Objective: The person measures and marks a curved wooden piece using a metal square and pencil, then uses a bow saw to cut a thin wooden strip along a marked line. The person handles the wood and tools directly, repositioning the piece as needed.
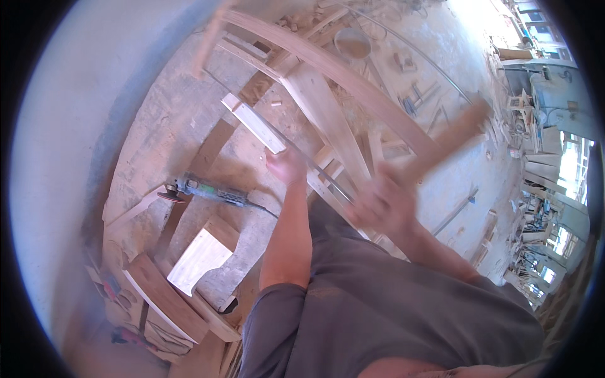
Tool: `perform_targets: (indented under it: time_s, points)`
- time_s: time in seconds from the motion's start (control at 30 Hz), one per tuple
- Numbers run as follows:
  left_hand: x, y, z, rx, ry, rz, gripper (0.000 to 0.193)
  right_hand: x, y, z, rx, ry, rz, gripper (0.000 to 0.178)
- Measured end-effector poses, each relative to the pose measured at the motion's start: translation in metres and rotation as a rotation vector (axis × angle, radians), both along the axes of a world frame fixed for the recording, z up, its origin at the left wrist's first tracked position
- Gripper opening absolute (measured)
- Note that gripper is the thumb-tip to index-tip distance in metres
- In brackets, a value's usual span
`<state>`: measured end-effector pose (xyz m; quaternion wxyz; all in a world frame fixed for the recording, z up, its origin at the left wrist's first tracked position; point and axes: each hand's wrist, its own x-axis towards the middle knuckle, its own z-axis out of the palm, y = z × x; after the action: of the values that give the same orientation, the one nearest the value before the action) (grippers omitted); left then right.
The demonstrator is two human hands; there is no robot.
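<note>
A wooden frame saw [353, 82] spans the upper middle, with a long beam, end bars and a thin metal blade. My right hand [384, 201] is closed around the near end bar, low down by the blade; hand and bar are smeared by motion. My left hand [287, 167] grips a short pale wood piece [255, 126] that points away to the upper left. The blade passes along the right side of this piece; whether it touches the wood I cannot tell. Left of my left forearm lies an angle grinder [211, 192] with its cord trailing right.
Nearer on the left are a pale cut wood block [201, 258] and a curved brown board [167, 296]. Long planks [324, 107] stand under the saw. A round bucket [353, 44] sits beyond it. Scraps and timber line the right side of the dusty floor [466, 208].
</note>
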<state>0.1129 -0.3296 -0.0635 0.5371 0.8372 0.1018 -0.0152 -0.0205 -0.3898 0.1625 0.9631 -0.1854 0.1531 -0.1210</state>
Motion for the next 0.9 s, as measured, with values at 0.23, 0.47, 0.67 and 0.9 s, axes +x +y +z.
perform_targets:
  time_s: [0.23, 0.47, 0.67, 0.9]
  points:
    - [-0.001, 0.014, -0.050, -0.095, 0.171, -0.016, 0.023, 0.082, 0.000, -0.001, -0.246, 0.331, 0.120, 0.029]
    - [-0.007, 0.006, -0.003, -0.005, 0.011, -0.026, 0.022, 0.010, -0.001, 0.008, -0.051, 0.076, 0.033, 0.031]
    - [-0.012, 0.014, -0.057, -0.208, 0.065, -0.002, 0.016, 0.091, -0.008, -0.006, -0.162, 0.216, 0.136, 0.026]
    - [-0.002, 0.006, -0.002, -0.051, 0.074, 0.002, 0.023, -0.004, -0.016, 0.031, -0.075, 0.105, 0.095, 0.038]
